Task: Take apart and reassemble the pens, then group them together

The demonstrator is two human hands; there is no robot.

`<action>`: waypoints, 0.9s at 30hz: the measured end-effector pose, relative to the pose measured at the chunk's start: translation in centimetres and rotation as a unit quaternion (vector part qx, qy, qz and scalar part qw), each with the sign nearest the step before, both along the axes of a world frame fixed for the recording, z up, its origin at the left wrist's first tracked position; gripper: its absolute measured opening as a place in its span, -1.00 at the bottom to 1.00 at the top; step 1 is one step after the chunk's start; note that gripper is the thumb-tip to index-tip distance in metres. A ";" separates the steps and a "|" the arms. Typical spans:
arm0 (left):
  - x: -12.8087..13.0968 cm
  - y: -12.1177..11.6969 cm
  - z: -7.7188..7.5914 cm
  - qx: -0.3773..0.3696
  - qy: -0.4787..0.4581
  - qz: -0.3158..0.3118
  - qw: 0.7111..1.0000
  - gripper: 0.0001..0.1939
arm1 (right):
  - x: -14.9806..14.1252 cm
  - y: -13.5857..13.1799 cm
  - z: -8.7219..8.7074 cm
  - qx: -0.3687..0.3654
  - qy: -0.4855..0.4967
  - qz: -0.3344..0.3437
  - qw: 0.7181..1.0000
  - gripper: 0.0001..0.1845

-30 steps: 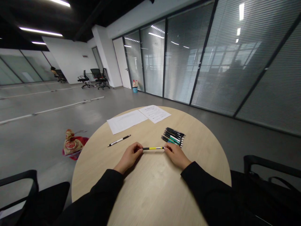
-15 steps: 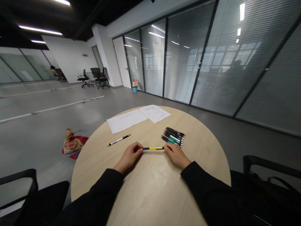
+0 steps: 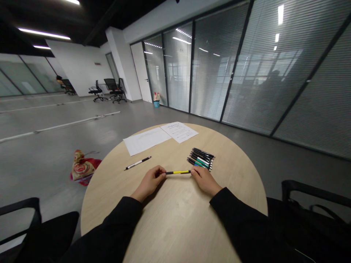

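Note:
A yellow and black pen [image 3: 179, 172] lies level between my two hands, low over the table. My left hand [image 3: 151, 181] pinches its black end, with fingers closed. Around the other end, the fingers of my right hand [image 3: 205, 179] are closed too, hiding the tip. Just beyond my right hand is a row of several pens [image 3: 201, 157], mostly black, with green, white and blue ones among them. A white and black pen [image 3: 137, 163] rests by itself to the left, beyond my left hand.
Two printed paper sheets [image 3: 148, 140] lie at the far side of the round wooden table [image 3: 175, 226]. A red and tan bag [image 3: 82, 168] sits on the floor at left. Black chairs [image 3: 315, 193] stand close on both sides. Glass partitions [image 3: 211, 69] line the right.
The pen has rolled slightly between my fingers, its clip now lower and less visible. Both hands keep their hold. The whole view has shifted a little.

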State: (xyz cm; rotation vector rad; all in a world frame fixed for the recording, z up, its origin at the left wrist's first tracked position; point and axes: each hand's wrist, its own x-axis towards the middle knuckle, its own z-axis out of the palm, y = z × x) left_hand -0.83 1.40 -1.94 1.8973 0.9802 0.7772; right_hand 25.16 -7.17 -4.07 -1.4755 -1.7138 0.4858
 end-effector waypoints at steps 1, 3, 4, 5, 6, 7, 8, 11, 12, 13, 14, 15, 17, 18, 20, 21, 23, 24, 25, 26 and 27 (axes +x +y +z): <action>0.0 0.0 0.1 0.001 0.002 0.000 1.000 -0.76 | 0.0 0.0 0.0 0.000 0.000 0.000 1.000 -0.66; 0.0 0.0 0.1 0.003 0.006 -0.001 1.000 -0.76 | 0.0 0.0 -0.1 0.002 0.000 0.001 1.000 -0.65; 0.0 0.0 0.1 0.004 0.008 -0.002 1.000 -0.76 | 0.1 0.1 -0.2 0.002 0.000 0.002 1.000 -0.64; 0.0 0.0 0.1 0.003 0.009 -0.002 1.000 -0.76 | 0.1 0.1 -0.2 0.002 0.000 0.003 1.000 -0.64; 0.0 0.1 0.1 0.002 0.010 -0.003 1.000 -0.76 | 0.1 0.1 -0.3 0.002 0.000 0.003 1.000 -0.64; 0.0 0.1 0.0 0.001 0.010 -0.004 1.000 -0.76 | 0.1 0.1 -0.3 0.001 0.001 0.003 1.000 -0.63; 0.0 0.1 0.0 0.001 0.010 -0.004 1.000 -0.76 | 0.1 0.2 -0.4 0.001 0.001 0.003 1.000 -0.63; 0.0 0.2 -0.1 0.002 0.010 -0.006 1.000 -0.76 | 0.1 0.3 -0.5 0.003 -0.002 0.003 1.000 -0.62; 0.0 0.2 -0.1 0.003 0.011 -0.006 1.000 -0.76 | 0.2 0.3 -0.5 0.004 -0.004 0.004 1.000 -0.62; -0.1 0.2 -0.1 0.004 0.012 -0.006 1.000 -0.75 | 0.1 0.3 -0.5 0.003 -0.006 0.005 1.000 -0.62; -0.1 0.1 -0.2 0.003 0.012 -0.006 1.000 -0.75 | 0.1 0.3 -0.4 0.002 -0.007 0.005 1.000 -0.62; -0.1 0.1 -0.2 0.003 0.013 -0.007 1.000 -0.76 | 0.1 0.2 -0.4 0.001 -0.007 0.005 1.000 -0.61; -0.1 0.1 -0.2 0.002 0.014 -0.009 1.000 -0.76 | 0.1 0.2 -0.3 0.000 -0.006 0.004 1.000 -0.61; -0.1 0.2 -0.3 0.003 0.014 -0.008 1.000 -0.76 | 0.1 0.2 -0.2 0.000 -0.005 0.003 1.000 -0.61; -0.1 0.2 -0.3 0.005 0.018 -0.006 1.000 -0.76 | 0.0 0.2 -0.3 -0.001 -0.002 0.002 1.000 -0.60; -0.1 0.2 -0.3 0.006 0.021 -0.005 1.000 -0.76 | 0.0 0.2 -0.3 -0.002 0.001 0.001 1.000 -0.60; -0.1 0.1 -0.1 0.008 0.026 -0.007 1.000 -0.76 | 0.0 0.3 -0.4 -0.005 0.007 -0.004 1.000 -0.60; -0.1 0.1 -0.1 0.009 0.029 -0.010 0.999 -0.75 | 0.0 0.3 -0.5 -0.007 0.010 -0.005 1.000 -0.60; -0.1 0.1 0.0 0.010 0.030 -0.012 0.999 -0.75 | 0.0 0.3 -0.5 -0.008 0.013 -0.006 1.000 -0.59; -0.1 0.0 0.1 0.012 0.031 -0.013 0.999 -0.75 | 0.0 0.4 -0.5 -0.010 0.017 -0.006 1.000 -0.59; 0.0 0.0 0.2 0.013 0.031 -0.014 0.999 -0.75 | 0.0 0.4 -0.5 -0.012 0.020 -0.005 1.000 -0.58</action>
